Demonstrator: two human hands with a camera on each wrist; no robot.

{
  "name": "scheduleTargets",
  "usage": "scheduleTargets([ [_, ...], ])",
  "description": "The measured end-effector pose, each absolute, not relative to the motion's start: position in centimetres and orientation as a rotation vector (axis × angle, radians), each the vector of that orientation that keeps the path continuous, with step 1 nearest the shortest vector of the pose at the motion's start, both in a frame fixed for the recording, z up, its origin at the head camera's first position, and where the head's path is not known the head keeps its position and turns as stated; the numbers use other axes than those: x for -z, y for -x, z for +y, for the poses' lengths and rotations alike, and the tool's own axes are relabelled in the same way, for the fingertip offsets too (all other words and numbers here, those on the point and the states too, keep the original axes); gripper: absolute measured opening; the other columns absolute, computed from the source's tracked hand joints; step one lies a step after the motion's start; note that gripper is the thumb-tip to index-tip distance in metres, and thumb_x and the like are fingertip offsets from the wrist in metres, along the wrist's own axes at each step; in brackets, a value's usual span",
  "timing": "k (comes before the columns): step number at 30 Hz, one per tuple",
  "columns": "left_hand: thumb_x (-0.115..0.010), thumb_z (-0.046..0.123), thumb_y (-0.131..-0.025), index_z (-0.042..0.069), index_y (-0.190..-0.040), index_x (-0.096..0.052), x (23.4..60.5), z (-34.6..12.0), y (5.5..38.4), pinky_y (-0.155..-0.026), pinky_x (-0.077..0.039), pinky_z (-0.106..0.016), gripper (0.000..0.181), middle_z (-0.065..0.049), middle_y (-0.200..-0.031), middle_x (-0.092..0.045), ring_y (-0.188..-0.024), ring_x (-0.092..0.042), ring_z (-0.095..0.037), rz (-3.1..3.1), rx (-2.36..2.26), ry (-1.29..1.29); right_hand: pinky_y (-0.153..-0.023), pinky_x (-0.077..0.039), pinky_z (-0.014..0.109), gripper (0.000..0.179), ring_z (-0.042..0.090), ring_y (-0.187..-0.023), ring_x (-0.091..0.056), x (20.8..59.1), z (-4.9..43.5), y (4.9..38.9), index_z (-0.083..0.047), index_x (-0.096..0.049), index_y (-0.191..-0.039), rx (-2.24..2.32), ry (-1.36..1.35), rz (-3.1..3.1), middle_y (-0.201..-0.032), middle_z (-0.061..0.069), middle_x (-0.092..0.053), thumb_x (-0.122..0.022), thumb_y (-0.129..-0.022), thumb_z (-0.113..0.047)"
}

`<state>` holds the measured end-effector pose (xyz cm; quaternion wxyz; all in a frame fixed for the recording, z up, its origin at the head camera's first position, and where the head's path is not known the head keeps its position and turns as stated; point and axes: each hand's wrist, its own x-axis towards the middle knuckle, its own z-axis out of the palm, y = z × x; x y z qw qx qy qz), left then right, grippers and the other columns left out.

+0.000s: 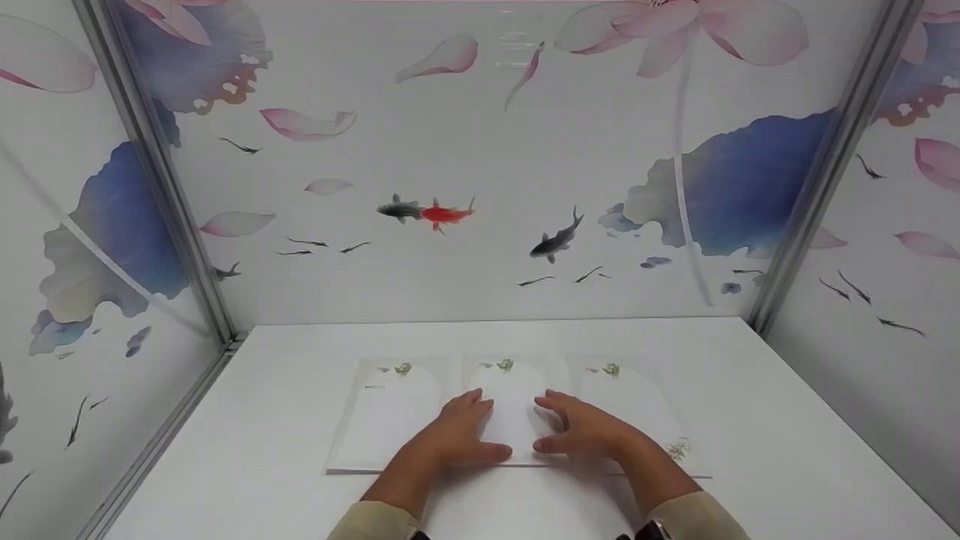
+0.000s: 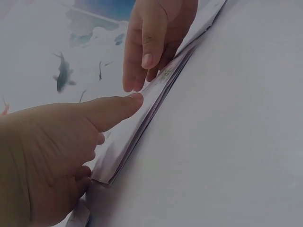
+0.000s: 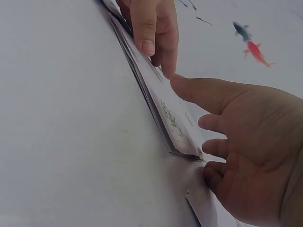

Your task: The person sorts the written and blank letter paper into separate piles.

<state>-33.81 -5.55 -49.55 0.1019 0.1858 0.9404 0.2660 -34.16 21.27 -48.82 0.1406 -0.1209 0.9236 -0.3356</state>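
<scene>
Three flat stacks of pale printed paper lie side by side on the white table. My left hand point(image 1: 469, 431) is at the left side of the middle stack point(image 1: 510, 420), thumb over its near part. Facing it, my right hand point(image 1: 589, 429) is at that stack's right side, fingers extended and loosely spread. In both wrist views the sheets point(image 2: 125, 132) show layered edges, with slight gaps between them, and a green plant print point(image 3: 170, 118). Neither hand grips the paper; the thumbs stand close over its top.
The left stack point(image 1: 382, 427) has a small line of print near its top. The right stack point(image 1: 637, 397) sits partly behind my right forearm. White panels point(image 1: 495, 150) printed with lotus petals and fish rise at the back and both sides, joined by metal posts point(image 1: 161, 172).
</scene>
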Motion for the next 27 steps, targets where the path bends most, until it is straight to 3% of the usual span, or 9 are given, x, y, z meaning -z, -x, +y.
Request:
scheduleTargets([
  [10,-0.08,0.059,-0.089,0.01,-0.161,-0.049,49.5,-5.0,33.8,-0.134,-0.029,-0.054,0.093,-0.011,-0.175,-0.035,-0.165,-0.028,-0.034,2.824,-0.673,-0.532,-0.133,-0.022,0.066,0.076,0.036,-0.166,-0.025,48.4,20.6,33.4,-0.03,-0.06,-0.153,0.844,0.303,2.708,-0.175,0.0,-0.037,-0.091,-0.084,-0.039],
  [15,-0.077,0.052,-0.094,0.011,-0.155,-0.057,49.6,-4.9,33.8,-0.132,-0.033,-0.054,0.076,-0.01,-0.172,-0.042,-0.162,-0.034,-0.033,2.865,-0.682,-0.501,-0.132,-0.026,0.064,0.068,0.038,-0.163,-0.032,48.7,20.5,33.6,-0.027,-0.065,-0.148,0.871,0.29,2.761,-0.171,0.002,-0.045,-0.09,-0.086,-0.037],
  [21,-0.072,0.036,-0.101,0.012,-0.145,-0.065,49.8,-4.8,33.7,-0.13,-0.037,-0.052,0.051,-0.008,-0.162,-0.055,-0.156,-0.045,-0.032,2.942,-0.76,-0.492,-0.127,-0.037,0.062,0.054,0.039,-0.153,-0.049,49.1,20.1,33.7,-0.019,-0.071,-0.138,0.969,0.221,2.86,-0.156,0.007,-0.062,-0.089,-0.088,-0.029],
  [27,-0.073,0.026,-0.101,0.011,-0.138,-0.069,50.0,-4.9,33.8,-0.125,-0.044,-0.049,0.04,-0.006,-0.144,-0.069,-0.145,-0.057,-0.03,3.043,-0.739,-0.575,-0.119,-0.048,0.056,0.045,0.035,-0.136,-0.063,49.2,19.8,33.9,-0.009,-0.076,-0.127,1.03,0.249,2.954,-0.135,0.01,-0.071,-0.09,-0.086,-0.021],
])
